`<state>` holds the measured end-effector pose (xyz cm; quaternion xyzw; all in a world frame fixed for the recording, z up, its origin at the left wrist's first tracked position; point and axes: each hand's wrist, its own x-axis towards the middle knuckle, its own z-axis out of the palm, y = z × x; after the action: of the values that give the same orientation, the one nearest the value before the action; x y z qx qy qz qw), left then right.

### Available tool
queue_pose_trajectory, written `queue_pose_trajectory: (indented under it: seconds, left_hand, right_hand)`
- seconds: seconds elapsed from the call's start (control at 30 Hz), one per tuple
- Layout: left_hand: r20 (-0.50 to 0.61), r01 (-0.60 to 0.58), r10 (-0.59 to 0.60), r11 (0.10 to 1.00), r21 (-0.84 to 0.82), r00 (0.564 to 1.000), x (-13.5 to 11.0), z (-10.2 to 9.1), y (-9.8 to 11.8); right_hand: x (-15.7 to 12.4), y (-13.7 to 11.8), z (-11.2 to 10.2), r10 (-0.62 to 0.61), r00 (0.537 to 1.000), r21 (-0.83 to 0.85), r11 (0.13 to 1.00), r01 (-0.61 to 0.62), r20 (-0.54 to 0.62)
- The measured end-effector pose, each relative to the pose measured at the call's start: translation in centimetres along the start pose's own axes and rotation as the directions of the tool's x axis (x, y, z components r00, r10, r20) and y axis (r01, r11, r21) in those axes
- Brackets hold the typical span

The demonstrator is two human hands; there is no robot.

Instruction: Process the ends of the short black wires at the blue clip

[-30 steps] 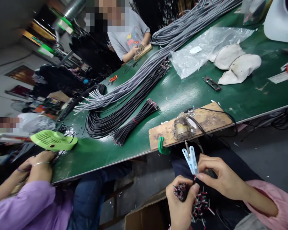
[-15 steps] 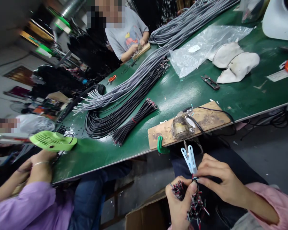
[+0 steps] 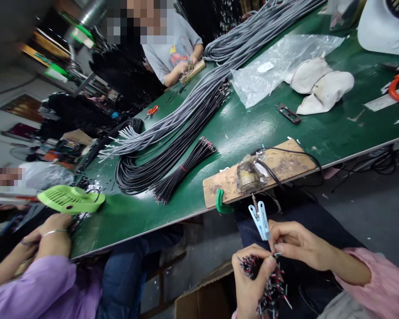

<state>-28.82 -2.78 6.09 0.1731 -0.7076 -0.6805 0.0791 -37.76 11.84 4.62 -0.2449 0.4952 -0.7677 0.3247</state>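
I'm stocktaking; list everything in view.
Table: one, green, centre
Grey cables: many, grey, across table
Black cables: many, black, alongside
Bundle: one, black, nearer
Boards: two, brown, near and far
Lump: one, yellowish, near board
Clamp: one, green, near board
Clip: one, blue, below lump
Bag: one, clear, right
Cloth: unclear count, white, right
Snips: one, dark, beside cloth
Tools: two, orange, far, right
Casing: one, lime, left
Appliance: one, white, right
Box: one, brown, bottom
People: three, mixed clothing, left
Left hand: one, bare, gripping wires
Right hand: one, bare, beside clip
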Motion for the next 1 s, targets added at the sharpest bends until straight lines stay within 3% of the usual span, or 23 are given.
queue_pose_trajectory:
  seconds: [0.1, 0.2, 0.37, 0.73, 1.0]
  left_hand:
    - [0.059, -0.154, 0.15, 0.986, 0.059, 0.987, 0.4, -0.4, 1.2]
    - [0.115, -0.272, 0.264, 0.96, 0.061, 0.958, 0.9, -0.8, 2.2]
    - [-0.02, -0.331, 0.33, 0.944, -0.017, 0.944, 1.7, -0.7, 3.0]
    - [-0.007, -0.248, 0.248, 0.969, 0.01, 0.969, 2.7, 0.3, 3.1]
    - [-0.008, -0.222, 0.222, 0.975, 0.004, 0.975, 2.6, 0.2, 2.9]
  right_hand:
    - [1.5, -0.5, -0.5, 0.095, 0.995, 0.167, 0.982, -0.087, -0.037]
    - [3.5, -1.7, -0.2, 0.086, 0.991, 0.261, 0.964, -0.057, -0.102]
    - [5.7, -3.2, 1.0, 0.14, 0.987, 0.395, 0.914, -0.096, -0.085]
    - [6.0, -2.0, 1.5, 0.098, 0.993, 0.59, 0.807, -0.041, -0.065]
    - [5.7, -1.6, 1.4, 0.118, 0.993, 0.638, 0.764, -0.102, 0.017]
